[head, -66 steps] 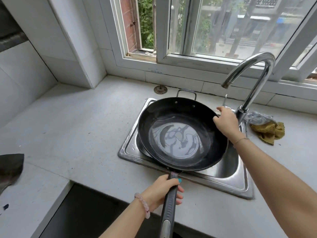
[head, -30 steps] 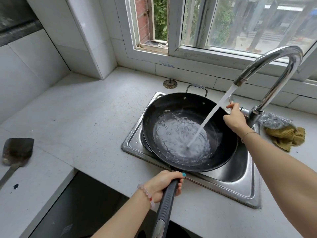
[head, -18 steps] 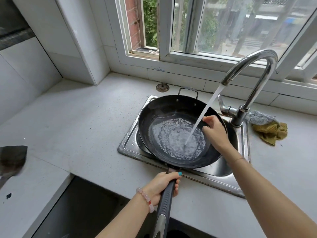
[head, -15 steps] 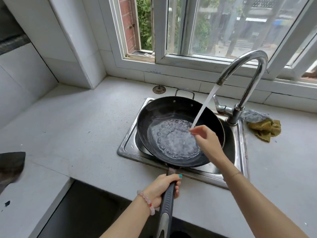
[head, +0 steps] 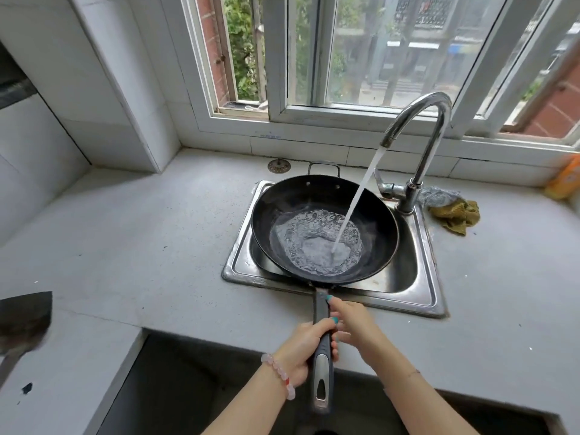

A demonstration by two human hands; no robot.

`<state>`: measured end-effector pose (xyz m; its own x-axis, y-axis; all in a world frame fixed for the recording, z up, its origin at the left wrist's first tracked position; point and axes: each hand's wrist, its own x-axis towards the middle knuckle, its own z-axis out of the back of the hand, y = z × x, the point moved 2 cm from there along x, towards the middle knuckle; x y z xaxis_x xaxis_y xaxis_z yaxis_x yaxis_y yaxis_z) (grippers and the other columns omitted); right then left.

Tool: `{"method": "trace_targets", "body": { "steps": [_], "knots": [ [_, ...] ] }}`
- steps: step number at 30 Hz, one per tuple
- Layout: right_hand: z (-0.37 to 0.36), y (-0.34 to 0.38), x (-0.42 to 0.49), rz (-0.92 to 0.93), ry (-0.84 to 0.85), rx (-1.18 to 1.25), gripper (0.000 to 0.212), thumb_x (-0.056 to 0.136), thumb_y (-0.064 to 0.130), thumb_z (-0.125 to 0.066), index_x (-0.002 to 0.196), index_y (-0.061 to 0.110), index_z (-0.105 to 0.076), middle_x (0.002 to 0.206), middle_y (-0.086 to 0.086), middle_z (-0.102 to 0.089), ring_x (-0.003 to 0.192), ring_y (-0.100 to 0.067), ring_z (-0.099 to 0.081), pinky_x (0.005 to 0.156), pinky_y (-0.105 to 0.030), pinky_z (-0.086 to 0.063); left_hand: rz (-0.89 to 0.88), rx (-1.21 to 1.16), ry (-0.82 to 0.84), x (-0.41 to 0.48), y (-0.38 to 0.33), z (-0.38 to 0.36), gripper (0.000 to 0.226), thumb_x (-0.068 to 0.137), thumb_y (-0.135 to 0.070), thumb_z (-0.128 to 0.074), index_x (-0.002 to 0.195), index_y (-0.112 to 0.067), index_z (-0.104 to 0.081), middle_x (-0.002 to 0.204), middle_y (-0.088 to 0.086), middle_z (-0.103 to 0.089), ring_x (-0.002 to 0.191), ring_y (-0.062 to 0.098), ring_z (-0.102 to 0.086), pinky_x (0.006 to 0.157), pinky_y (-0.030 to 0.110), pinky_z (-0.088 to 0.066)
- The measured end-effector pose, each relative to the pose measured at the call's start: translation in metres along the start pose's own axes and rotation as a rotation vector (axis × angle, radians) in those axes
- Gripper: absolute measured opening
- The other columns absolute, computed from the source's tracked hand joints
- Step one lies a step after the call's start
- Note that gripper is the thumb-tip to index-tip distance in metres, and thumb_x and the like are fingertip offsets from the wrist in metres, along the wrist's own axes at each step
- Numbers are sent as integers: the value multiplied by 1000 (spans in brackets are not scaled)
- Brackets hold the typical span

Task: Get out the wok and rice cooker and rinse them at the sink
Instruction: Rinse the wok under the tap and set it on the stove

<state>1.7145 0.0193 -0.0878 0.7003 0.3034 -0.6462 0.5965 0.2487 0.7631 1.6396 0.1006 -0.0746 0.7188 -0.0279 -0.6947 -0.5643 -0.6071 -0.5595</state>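
Over the sink (head: 433,277), wok (head: 273,215) sat under the running tap (head: 431,152), left hand (head: 306,346) wrapped round its handle (head: 319,309), right hand (head: 353,321) against it just beyond, grip unclear; best move was hold level, swirl, tip out.

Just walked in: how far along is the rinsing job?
Done: the wok is out, over the sink. In hand: the faucet runs into it; left hand grips its handle, right hand touches it. Left: emptying it, and the rice cooker, not in view.
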Motion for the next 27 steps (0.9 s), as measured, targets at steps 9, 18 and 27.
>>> {"method": "trace_targets", "body": {
  "steps": [9, 18, 27],
  "knots": [
    [-37, 17, 24, -226, 204, 483, 19, 93, 8, -52, 75, 3, -54, 52, -5, -59, 40, -10, -57, 42, -17, -49, 61, 2, -17, -10, 1, -2, 33, 94, -29, -53, 68, -11, -47, 51, 1, -47, 39, 10, -46, 41, 20, -42],
    [-40, 12, 39, -373, 330, 630, 39, 92, 17, -52, 54, 13, -43, 41, 3, -44, 28, -5, -41, 30, -13, -36, 16, 80, -63, -6, 5, -2, 35, 94, -29, -53, 64, -13, -44, 47, 1, -45, 37, 11, -43, 40, 19, -40],
    [-40, 11, 41, -457, 399, 689, 49, 90, 15, -43, 42, 15, -34, 32, 7, -27, 22, -6, -25, 25, -14, -21, 58, 52, -69, 0, 11, -1, 33, 92, -33, -55, 69, -11, -47, 51, 2, -48, 41, 13, -48, 44, 23, -43]
  ]
}}
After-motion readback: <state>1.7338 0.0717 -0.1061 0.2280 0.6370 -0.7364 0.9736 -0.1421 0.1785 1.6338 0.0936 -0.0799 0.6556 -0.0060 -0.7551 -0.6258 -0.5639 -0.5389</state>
